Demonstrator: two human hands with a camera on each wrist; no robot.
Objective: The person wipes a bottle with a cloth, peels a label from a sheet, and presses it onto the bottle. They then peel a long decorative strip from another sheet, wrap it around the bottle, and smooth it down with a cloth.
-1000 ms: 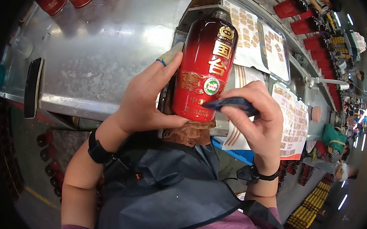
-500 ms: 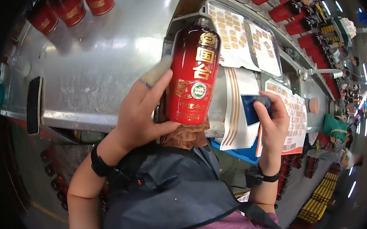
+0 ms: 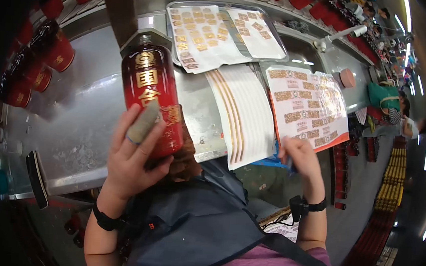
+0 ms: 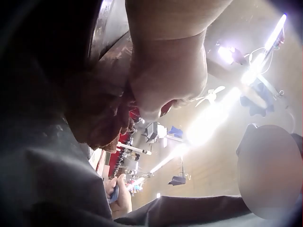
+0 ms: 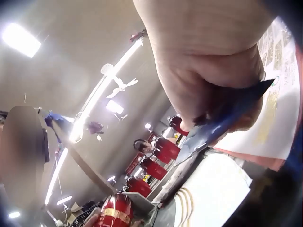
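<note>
A red bottle [image 3: 153, 93] with a dark shoulder and gold characters lies tilted on a brown cloth [image 3: 187, 153] near the bench edge. My left hand [image 3: 136, 159] grips its lower part, fingers across the front and thumb near the base; one finger wears a pale cot [image 3: 144, 123]. The hand hides part of the bottle's lettering. Away to the right, my right hand [image 3: 301, 160] holds a thin, flat blue scraper [image 5: 222, 120], seen best in the right wrist view. It hovers by the near edge of a printed decal sheet [image 3: 308, 103].
Gold-striped white strips [image 3: 244, 115] lie between bottle and decal sheet. Behind them is a metal tray [image 3: 279, 50] with sheets of small gold decals. Several red bottles [image 3: 54, 45] stand at the left, more along the back. A black phone-like slab [image 3: 36, 179] sits at the left bench edge.
My right hand has drawn away from the bottle to the right with the scraper. The head view has swung right, shifting the bottle leftward, and left fingers now lie over the bottle's front.
</note>
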